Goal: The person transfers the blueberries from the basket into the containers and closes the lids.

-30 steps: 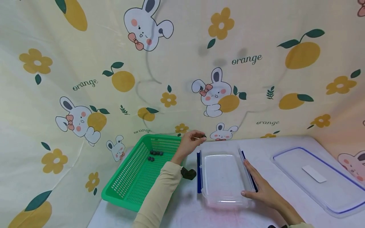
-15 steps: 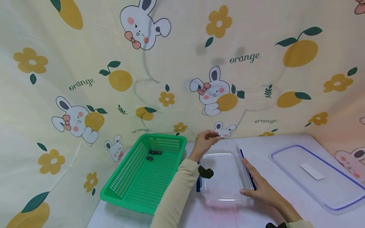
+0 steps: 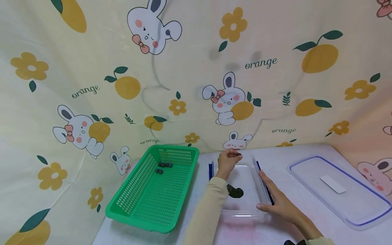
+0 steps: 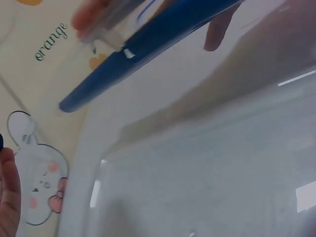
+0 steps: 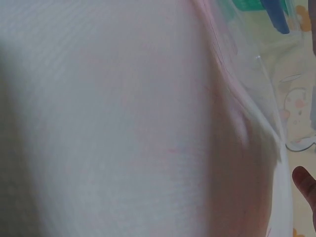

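The surface (image 3: 300, 217) in front of me is white, and a pale yellow cloth backdrop (image 3: 183, 68) printed with rabbits, oranges and flowers hangs behind it and wraps round the left side.

To my left stands a green slotted basket (image 3: 144, 207) with a few small dark berries (image 3: 163, 166) lying near its far end. In the middle sits a clear plastic box (image 3: 245, 204) with blue clasps (image 3: 210, 169) along its long sides; I can see nothing lying inside it. Its clear lid (image 3: 340, 194), edged in blue, lies flat well apart on the right, with a white label in its middle.

My left hand (image 3: 228, 160) hangs over the far end of the clear box, wrist bent, fingers curled, pinching a small dark berry (image 3: 239, 154) at the fingertips, just above the box's far rim. A dark wrist camera sits under that forearm. My right hand (image 3: 277, 200) lies flat against the box's right long side, fingers straight and together, touching the wall and its clasp, with nothing gripped.
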{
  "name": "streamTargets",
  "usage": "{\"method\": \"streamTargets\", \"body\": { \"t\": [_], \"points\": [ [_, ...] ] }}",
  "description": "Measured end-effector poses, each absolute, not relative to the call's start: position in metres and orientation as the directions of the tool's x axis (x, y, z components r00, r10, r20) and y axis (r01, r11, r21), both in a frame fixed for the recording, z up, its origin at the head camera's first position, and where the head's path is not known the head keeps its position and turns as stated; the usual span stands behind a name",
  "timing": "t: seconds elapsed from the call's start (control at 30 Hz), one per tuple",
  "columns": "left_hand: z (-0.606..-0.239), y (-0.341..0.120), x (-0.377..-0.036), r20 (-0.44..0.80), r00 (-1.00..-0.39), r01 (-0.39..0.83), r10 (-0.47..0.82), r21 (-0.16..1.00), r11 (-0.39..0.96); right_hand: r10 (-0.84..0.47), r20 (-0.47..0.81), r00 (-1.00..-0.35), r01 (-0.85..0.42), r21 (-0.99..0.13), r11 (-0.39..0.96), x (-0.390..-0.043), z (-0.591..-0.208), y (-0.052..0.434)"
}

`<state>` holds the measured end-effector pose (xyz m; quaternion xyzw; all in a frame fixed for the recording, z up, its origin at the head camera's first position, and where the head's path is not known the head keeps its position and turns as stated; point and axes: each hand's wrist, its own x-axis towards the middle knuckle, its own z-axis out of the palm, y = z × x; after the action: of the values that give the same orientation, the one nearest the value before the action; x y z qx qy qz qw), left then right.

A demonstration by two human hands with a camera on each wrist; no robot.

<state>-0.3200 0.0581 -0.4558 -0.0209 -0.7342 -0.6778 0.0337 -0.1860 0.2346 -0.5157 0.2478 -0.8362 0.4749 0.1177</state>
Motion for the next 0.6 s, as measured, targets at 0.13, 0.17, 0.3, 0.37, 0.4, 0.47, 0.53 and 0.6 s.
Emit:
{"method": "streamTargets", "body": {
  "t": [0.13, 0.17, 0.3, 0.37, 0.4, 0.47, 0.53, 0.6],
  "points": [
    [-0.466, 0.064, -0.317, 0.091, -0.994, 0.083, -0.062, 0.989, 0.119, -0.294, 0.414, -0.861, -0.507, -0.748, 0.428, -0.187, -0.517, 0.234],
    [-0.469, 0.065, -0.317, 0.092, -0.993, 0.083, -0.072, 0.988, 0.127, -0.293, 0.408, -0.865, -0.5, -0.753, 0.428, -0.187, -0.518, 0.234],
    [-0.478, 0.068, -0.315, 0.086, -0.989, 0.068, -0.118, 0.986, 0.15, -0.291, 0.412, -0.864, -0.502, -0.75, 0.431, -0.187, -0.519, 0.234],
    [-0.482, 0.069, -0.315, 0.075, -0.987, 0.05, -0.144, 0.985, 0.166, -0.292, 0.419, -0.859, -0.51, -0.746, 0.428, -0.188, -0.519, 0.234],
    [-0.484, 0.07, -0.315, 0.066, -0.986, 0.038, -0.156, 0.984, 0.174, -0.293, 0.423, -0.857, -0.513, -0.745, 0.426, -0.187, -0.519, 0.235],
    [-0.488, 0.07, -0.315, 0.045, -0.984, 0.012, -0.172, 0.982, 0.189, -0.294, 0.424, -0.857, -0.514, -0.748, 0.42, -0.187, -0.518, 0.235],
    [-0.492, 0.07, -0.315, 0.017, -0.984, -0.016, -0.177, 0.983, 0.183, -0.295, 0.424, -0.856, -0.514, -0.75, 0.416, -0.187, -0.517, 0.235],
    [-0.495, 0.07, -0.315, 0.004, -0.986, -0.027, -0.168, 0.983, 0.181, -0.297, 0.427, -0.854, -0.518, -0.749, 0.413, -0.187, -0.517, 0.235]
  ]
}}
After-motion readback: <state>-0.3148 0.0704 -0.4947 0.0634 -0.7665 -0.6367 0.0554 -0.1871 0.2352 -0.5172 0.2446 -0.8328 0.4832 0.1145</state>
